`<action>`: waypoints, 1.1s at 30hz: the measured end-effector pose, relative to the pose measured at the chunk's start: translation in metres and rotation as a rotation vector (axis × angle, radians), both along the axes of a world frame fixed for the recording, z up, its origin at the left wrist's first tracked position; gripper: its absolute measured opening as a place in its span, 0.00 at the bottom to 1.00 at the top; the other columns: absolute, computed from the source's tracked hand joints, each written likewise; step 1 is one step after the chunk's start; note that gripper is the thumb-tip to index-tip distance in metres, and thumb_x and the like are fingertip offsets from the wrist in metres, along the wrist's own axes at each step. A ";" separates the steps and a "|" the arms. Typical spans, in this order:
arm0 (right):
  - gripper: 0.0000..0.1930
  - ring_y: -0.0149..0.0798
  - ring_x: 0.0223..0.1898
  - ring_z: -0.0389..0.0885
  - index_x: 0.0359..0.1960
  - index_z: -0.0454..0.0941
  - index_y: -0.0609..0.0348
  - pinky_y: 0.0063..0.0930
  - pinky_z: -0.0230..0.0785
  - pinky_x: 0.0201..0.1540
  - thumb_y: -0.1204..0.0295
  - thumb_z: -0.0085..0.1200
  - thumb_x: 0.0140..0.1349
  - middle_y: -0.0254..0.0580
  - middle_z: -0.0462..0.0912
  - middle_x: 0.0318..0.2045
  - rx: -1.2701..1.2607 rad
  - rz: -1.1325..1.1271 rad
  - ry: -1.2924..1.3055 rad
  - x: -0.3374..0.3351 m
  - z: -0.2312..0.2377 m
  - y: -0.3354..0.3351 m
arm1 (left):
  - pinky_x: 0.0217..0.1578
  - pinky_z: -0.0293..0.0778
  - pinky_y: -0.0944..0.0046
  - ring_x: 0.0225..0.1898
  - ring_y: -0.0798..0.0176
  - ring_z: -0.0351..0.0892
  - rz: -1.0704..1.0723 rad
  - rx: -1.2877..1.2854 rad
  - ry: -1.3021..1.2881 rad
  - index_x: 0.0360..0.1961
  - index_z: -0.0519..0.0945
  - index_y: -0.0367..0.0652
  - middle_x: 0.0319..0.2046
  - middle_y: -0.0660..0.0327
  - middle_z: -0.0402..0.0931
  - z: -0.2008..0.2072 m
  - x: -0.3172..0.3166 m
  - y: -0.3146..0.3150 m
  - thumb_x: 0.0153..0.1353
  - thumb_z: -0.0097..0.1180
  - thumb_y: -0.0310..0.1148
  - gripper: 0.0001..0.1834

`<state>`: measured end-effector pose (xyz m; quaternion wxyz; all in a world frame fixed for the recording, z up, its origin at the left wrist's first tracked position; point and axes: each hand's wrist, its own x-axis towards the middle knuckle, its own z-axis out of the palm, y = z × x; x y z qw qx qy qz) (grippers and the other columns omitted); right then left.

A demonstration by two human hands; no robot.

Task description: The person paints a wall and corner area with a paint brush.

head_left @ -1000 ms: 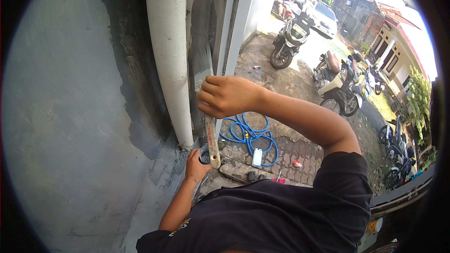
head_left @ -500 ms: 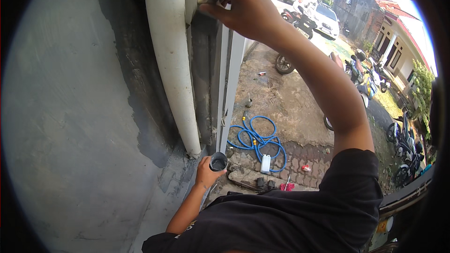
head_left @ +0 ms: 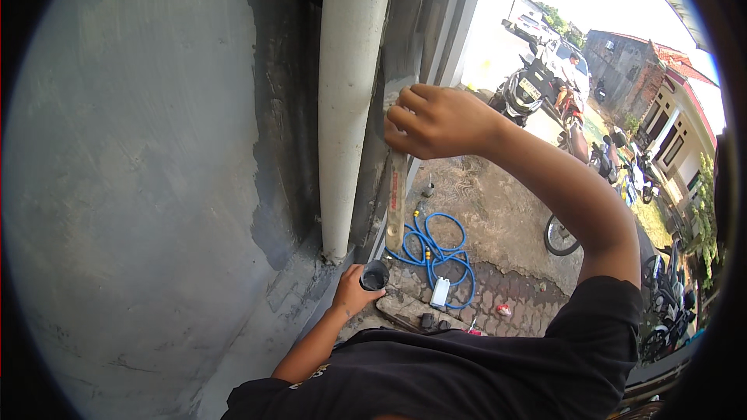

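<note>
My right hand (head_left: 432, 120) is raised and closed round a paintbrush (head_left: 395, 202), whose flat wooden handle points down. The brush's upper end lies against the narrow grey wall strip (head_left: 408, 27) beside a white pipe (head_left: 354, 93); its bristles are hard to make out. Lower down, my left hand (head_left: 354, 293) grips a small dark cup (head_left: 374, 274) near the pipe's foot. Something grey shows inside the cup. Left of the pipe, the grey wall (head_left: 156, 124) borders a darker, uneven band (head_left: 284, 124).
A coiled blue hose (head_left: 467, 260) and a white container (head_left: 440, 292) lie on the paving below. A motorbike (head_left: 525, 89), a person (head_left: 568, 74) and a car stand farther out. More motorbikes (head_left: 665, 311) line the right side. A light post edge (head_left: 459, 27) rises beside the strip.
My right hand has come lower with the brush, and its handle now hangs below the hand. The view has shifted, moving the pipe rightward in the picture. My left hand keeps the cup.
</note>
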<state>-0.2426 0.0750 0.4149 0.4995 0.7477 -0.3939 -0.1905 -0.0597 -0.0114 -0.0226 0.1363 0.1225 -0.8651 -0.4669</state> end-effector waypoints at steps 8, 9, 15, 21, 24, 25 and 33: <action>0.09 0.44 0.30 0.88 0.37 0.87 0.64 0.37 0.81 0.38 0.69 0.66 0.66 0.48 0.88 0.30 -0.204 -0.140 -1.022 0.007 0.075 -0.008 | 0.64 0.72 0.51 0.63 0.43 0.75 -0.038 -0.001 0.004 0.63 0.76 0.29 0.61 0.46 0.76 -0.016 -0.013 0.000 0.47 0.82 0.50 0.48; 0.08 0.37 0.34 0.90 0.41 0.86 0.59 0.32 0.82 0.41 0.67 0.67 0.68 0.41 0.90 0.32 -0.369 -0.411 -0.967 -0.003 0.101 -0.009 | 0.64 0.73 0.51 0.63 0.43 0.75 -0.038 0.009 0.017 0.62 0.76 0.29 0.60 0.46 0.76 -0.016 -0.015 0.001 0.46 0.82 0.50 0.49; 0.07 0.37 0.25 0.85 0.34 0.86 0.60 0.34 0.79 0.31 0.70 0.64 0.67 0.41 0.87 0.26 -0.764 -0.105 -0.648 0.053 0.229 -0.001 | 0.64 0.73 0.51 0.63 0.43 0.75 -0.085 0.013 0.015 0.62 0.76 0.28 0.60 0.45 0.76 -0.012 -0.021 0.005 0.46 0.82 0.51 0.49; 0.09 0.36 0.37 0.88 0.43 0.88 0.53 0.29 0.83 0.40 0.65 0.69 0.65 0.37 0.88 0.37 -0.417 -0.202 -0.167 0.003 0.166 -0.021 | 0.64 0.73 0.51 0.63 0.43 0.76 -0.001 0.021 -0.022 0.63 0.76 0.29 0.60 0.46 0.76 -0.016 -0.004 -0.002 0.47 0.82 0.50 0.48; 0.06 0.35 0.36 0.86 0.40 0.83 0.49 0.26 0.88 0.39 0.68 0.66 0.63 0.34 0.78 0.32 -0.140 -0.068 0.204 -0.013 0.101 -0.003 | 0.64 0.73 0.51 0.63 0.44 0.76 -0.030 0.008 0.012 0.63 0.76 0.30 0.60 0.47 0.76 -0.010 -0.010 -0.001 0.47 0.82 0.50 0.48; 0.06 0.36 0.35 0.86 0.40 0.83 0.50 0.26 0.88 0.38 0.68 0.65 0.63 0.34 0.78 0.32 -0.063 -0.104 0.109 -0.005 0.081 0.001 | 0.64 0.73 0.51 0.63 0.44 0.76 -0.034 0.004 0.023 0.63 0.76 0.30 0.60 0.47 0.76 -0.011 -0.010 -0.002 0.47 0.82 0.49 0.47; 0.06 0.49 0.33 0.88 0.36 0.86 0.62 0.42 0.81 0.40 0.72 0.66 0.64 0.47 0.86 0.31 -0.113 -0.075 -0.770 0.016 0.114 0.000 | 0.63 0.74 0.51 0.62 0.44 0.77 -0.039 -0.009 -0.006 0.63 0.77 0.33 0.59 0.49 0.77 0.002 -0.008 0.005 0.47 0.82 0.49 0.46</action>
